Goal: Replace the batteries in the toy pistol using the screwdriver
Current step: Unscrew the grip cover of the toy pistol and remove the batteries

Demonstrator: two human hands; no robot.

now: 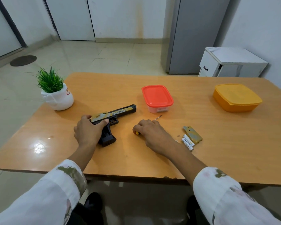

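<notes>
Orange worktop (185, 82) holds the toy pistol (120, 112), nose toward two o'clock, with fingers of the left hand (88, 129) wrapped round its back. Fingers of the right hand (150, 133) curl over the screwdriver (137, 133); batteries (188, 142) lie at its three o'clock.

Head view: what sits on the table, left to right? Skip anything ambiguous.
potted plant → toy pistol → red-lidded container → batteries → yellow container. Left out: the screwdriver in the right hand, which overlaps the red-lidded container, and the battery cover beside the batteries.
</notes>
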